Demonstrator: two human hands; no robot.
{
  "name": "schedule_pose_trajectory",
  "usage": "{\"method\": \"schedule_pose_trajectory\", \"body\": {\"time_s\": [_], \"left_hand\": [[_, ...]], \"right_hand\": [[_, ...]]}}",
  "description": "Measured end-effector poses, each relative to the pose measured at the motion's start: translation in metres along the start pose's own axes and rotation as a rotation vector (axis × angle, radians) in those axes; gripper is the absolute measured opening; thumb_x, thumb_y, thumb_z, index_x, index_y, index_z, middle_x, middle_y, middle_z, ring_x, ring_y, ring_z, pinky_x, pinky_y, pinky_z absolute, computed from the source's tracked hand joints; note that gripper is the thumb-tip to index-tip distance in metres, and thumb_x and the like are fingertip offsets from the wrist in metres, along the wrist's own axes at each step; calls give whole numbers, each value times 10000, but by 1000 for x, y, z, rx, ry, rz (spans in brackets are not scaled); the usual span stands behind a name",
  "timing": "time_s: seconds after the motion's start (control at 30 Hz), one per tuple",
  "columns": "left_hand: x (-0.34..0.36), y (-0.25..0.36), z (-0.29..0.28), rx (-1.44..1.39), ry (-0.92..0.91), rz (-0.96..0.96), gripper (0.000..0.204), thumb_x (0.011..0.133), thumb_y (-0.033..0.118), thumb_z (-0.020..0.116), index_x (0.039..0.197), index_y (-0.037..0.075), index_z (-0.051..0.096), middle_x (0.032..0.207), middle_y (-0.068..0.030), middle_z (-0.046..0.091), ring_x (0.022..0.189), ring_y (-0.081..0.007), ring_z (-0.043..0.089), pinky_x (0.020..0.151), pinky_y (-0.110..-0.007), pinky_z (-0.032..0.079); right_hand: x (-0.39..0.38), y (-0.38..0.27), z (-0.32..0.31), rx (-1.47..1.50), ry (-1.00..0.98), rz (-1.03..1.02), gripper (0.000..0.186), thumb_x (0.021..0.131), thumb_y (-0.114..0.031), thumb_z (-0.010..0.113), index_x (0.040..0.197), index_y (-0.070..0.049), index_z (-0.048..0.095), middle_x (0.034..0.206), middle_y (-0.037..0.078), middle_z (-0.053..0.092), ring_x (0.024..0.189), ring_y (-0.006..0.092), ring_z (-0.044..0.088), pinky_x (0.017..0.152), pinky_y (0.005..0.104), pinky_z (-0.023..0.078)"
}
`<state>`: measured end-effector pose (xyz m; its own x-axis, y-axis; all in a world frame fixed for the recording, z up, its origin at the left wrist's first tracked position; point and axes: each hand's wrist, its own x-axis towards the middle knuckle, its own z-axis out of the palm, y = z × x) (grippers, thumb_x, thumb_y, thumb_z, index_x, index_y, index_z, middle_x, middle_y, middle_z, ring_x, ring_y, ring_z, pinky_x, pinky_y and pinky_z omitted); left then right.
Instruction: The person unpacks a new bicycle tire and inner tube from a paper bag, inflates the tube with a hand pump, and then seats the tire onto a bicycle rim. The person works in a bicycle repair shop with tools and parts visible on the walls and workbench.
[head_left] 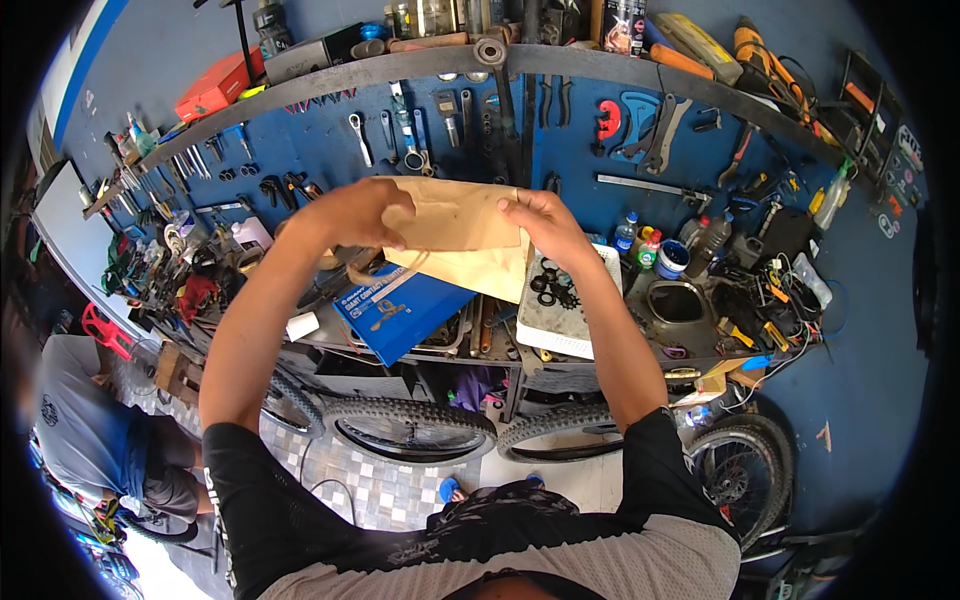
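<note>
A brown paper bag (462, 217) hangs creased between my hands, above the workbench. A paper handle loop trails at its lower left. My left hand (362, 214) curls around the bag's left side; it is slightly blurred, and some of its fingers are hidden. With thumb and fingers, my right hand (548, 226) pinches the upper right edge. Partly beneath the bag, a flat blue box (405, 312) lies tilted on the bench. Beside my right forearm is a white plastic tray (556, 342) holding black bike parts (551, 286).
Tools hang on a blue pegboard (455, 130) behind the bench. Bottles (648, 248), a metal basin (676, 302) and tangled cables (795, 290) crowd the right. A white cup (302, 326) lies at left. Bike wheels (410, 430) stand below. Another person (110, 430) bends at far left.
</note>
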<state>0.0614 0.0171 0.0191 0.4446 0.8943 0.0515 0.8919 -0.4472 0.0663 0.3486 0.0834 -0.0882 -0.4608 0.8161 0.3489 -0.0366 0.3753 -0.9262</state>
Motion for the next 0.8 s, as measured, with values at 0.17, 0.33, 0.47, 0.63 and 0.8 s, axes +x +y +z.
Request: {"method": "schedule_pose_trajectory", "body": {"time_s": [0.17,0.33,0.47,0.63,0.8], "left_hand": [[-4,7,14,-6,-63,72,487,786,299,851,1205,85,724,1267,-119,688,1169,-308,651,998,-413,512],[4,0,10,-139,-71,163,323,890,232,777,1143,34,747,1099,-114,757,1049,-277,709,909,-399,547],[13,-8,2,-300,-170,78,357,857,242,815,1135,25,761,1107,-117,767,1050,-253,714,911,-367,542],[14,-11,5,-220,-159,135,453,786,268,873,1145,16,761,1100,-132,771,1051,-267,720,930,-369,541],[16,-13,7,-290,-161,178,474,761,264,876,1136,1,758,1089,-160,769,1051,-300,729,912,-392,563]], "right_hand": [[-4,6,-11,-16,-52,79,319,1027,-287,631,1142,-5,729,932,-41,707,855,34,597,785,257,487],[-5,7,-11,-10,-13,139,310,1019,-270,646,1143,0,733,930,-35,708,846,35,596,781,254,485],[-12,4,-13,113,-67,45,311,1020,-261,646,1144,12,730,936,-16,719,851,42,609,780,256,489],[-16,7,-14,245,-81,15,300,1033,-256,628,1145,4,729,961,-2,730,853,41,642,771,242,518],[-21,15,-20,238,-65,19,309,1029,-266,635,1142,8,722,957,1,731,847,48,641,785,255,521]]}}
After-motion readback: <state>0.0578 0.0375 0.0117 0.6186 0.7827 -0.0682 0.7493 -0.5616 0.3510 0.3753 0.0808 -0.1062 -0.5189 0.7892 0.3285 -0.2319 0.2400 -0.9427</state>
